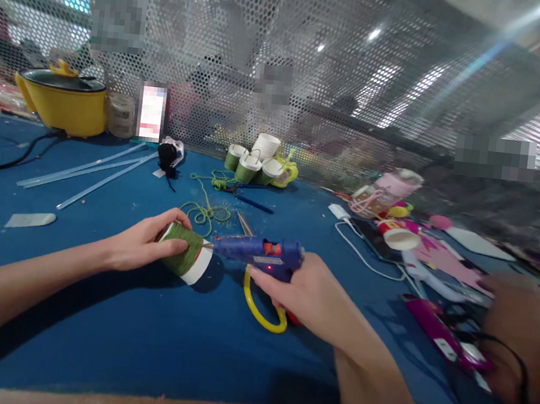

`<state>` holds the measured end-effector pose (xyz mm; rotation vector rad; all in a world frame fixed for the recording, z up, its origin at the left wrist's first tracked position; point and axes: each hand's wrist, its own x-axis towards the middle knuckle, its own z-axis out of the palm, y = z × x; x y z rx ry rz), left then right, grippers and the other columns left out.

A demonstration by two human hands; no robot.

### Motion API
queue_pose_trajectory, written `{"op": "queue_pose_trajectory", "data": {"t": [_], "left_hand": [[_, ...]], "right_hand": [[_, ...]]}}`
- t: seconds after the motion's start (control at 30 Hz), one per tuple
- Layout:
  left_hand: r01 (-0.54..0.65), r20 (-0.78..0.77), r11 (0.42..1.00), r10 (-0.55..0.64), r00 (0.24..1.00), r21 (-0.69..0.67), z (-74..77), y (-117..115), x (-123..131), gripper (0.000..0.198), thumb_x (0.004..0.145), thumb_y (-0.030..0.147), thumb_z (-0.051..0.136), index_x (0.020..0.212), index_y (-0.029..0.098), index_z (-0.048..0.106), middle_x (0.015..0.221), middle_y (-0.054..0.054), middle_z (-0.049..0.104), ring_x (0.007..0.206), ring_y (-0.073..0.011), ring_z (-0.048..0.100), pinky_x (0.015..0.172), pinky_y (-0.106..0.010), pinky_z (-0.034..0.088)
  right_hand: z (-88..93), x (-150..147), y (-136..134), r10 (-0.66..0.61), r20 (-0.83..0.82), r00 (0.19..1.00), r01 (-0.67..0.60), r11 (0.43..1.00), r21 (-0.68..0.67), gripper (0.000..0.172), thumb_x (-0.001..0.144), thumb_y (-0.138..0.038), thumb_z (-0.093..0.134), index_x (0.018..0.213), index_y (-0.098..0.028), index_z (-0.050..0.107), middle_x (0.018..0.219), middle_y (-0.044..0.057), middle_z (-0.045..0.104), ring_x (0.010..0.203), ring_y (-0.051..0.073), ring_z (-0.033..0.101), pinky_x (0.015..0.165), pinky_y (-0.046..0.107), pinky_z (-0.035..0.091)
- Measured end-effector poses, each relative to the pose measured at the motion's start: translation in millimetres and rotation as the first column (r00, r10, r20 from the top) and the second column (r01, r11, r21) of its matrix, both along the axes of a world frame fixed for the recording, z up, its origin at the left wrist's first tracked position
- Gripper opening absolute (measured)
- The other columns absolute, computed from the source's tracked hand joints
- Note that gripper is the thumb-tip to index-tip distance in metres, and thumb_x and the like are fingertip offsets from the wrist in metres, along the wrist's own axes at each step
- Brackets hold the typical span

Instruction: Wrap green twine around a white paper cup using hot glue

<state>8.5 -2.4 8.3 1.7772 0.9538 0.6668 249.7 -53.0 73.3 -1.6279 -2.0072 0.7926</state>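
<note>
My left hand (150, 241) is closed around a paper cup (201, 264), tilted on its side and wrapped in green yarn, with a white band bare at one end. In my right hand (311, 290) is a blue hot glue gun (245, 251), a small red light lit on its side. Its nozzle meets the cup near the border between yarn and white paper. Below the gun lie scissors (262, 322) with a yellow handle loop, partly hidden by gun and hand; their metal tips show beyond it. Loose green yarn (206, 211) curls on the table behind the cup.
Green-wrapped cups (248, 170), a white cup stack (266, 145) and blue-handled pliers (253, 200) stand or lie farther back. Clear glue sticks (80, 169) and a yellow pot (70, 107) are left. At right are a phone (377, 239), a magenta glue gun (444, 333) and another person's blurred hand (520, 325).
</note>
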Motion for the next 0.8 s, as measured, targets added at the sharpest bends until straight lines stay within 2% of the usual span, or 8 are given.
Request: {"op": "queue_pose_trajectory", "data": {"t": [0.37,0.5,0.7,0.8], "left_hand": [[0.046,-0.050,0.987,-0.038,0.998,0.155,-3.6,-2.1,-1.0,0.027,0.078,0.033,0.048,0.101,0.018,0.043,0.083,0.000,0.054,0.071,-0.0156,0.051,0.062,-0.026,0.042],[0.059,-0.033,0.986,-0.054,0.998,0.156,-6.0,-0.6,-1.8,0.029,0.080,0.033,0.047,0.104,0.019,0.041,0.090,-0.003,0.057,0.076,-0.0174,0.053,0.066,-0.029,0.044],[0.043,-0.069,0.972,-0.027,0.997,0.232,-4.6,-1.6,-1.1,0.027,0.077,0.030,0.048,0.101,0.018,0.044,0.086,-0.001,0.054,0.074,-0.0164,0.051,0.065,-0.028,0.043],[0.037,-0.057,0.976,-0.026,0.998,0.214,-5.5,-1.5,-1.6,0.028,0.078,0.031,0.047,0.102,0.019,0.043,0.086,-0.001,0.054,0.074,-0.0163,0.051,0.065,-0.028,0.043]], "right_hand": [[4.2,0.6,-4.1,0.005,0.011,1.000,-0.005,1.000,-0.010,0.017,0.075,-0.029,0.058,0.062,-0.017,0.057,0.044,-0.006,0.050,0.040,0.008,0.038,0.040,0.021,0.034],[2.1,2.0,-2.4,-0.018,0.031,0.999,0.017,1.000,0.014,0.017,0.076,-0.030,0.057,0.065,-0.017,0.059,0.040,-0.006,0.047,0.037,0.008,0.037,0.038,0.021,0.032],[4.1,1.3,-4.2,-0.002,-0.010,1.000,0.002,1.000,-0.024,0.016,0.074,-0.030,0.059,0.064,-0.017,0.058,0.049,-0.006,0.047,0.043,0.007,0.036,0.039,0.020,0.032],[4.5,0.8,-4.9,-0.008,-0.011,1.000,0.007,1.000,-0.014,0.015,0.074,-0.029,0.059,0.064,-0.017,0.057,0.049,-0.006,0.046,0.043,0.007,0.034,0.040,0.020,0.032]]}}
